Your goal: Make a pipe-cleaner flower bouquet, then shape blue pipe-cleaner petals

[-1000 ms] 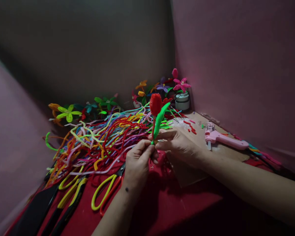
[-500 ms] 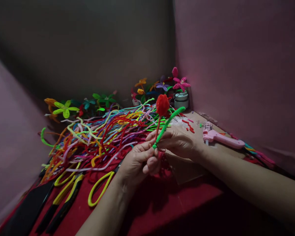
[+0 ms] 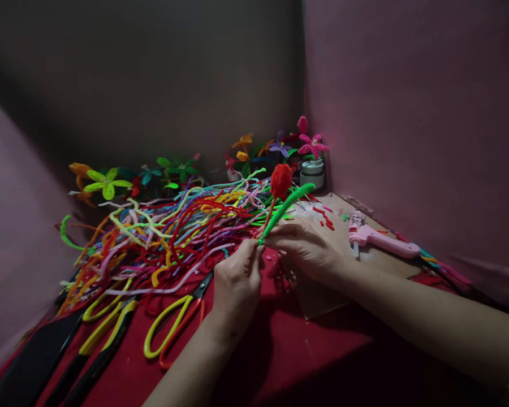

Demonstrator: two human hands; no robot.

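A red pipe-cleaner flower (image 3: 281,181) on a thin stem stands upright above my two hands. Beside it a green pipe cleaner (image 3: 286,211) slants up to the right from the point where my fingers meet. My left hand (image 3: 238,281) is closed, its thumb and fingers pinching the lower end of stem and green pipe cleaner. With its fingertips pressed together, my right hand (image 3: 303,246) grips the green pipe cleaner close to the left thumb. My hands hide the lower part of the stem.
Loose coloured pipe cleaners (image 3: 186,226) are heaped behind my left hand. Scissors (image 3: 173,322) and yellow-black pliers (image 3: 104,345) lie at the front left. A pink glue gun (image 3: 382,237) rests on a board at the right. Finished flowers (image 3: 108,183) line the back.
My left hand has turned over, its back now facing up, and the joined ends have shifted slightly left and up. More of the scissors shows, with an orange handle now visible.
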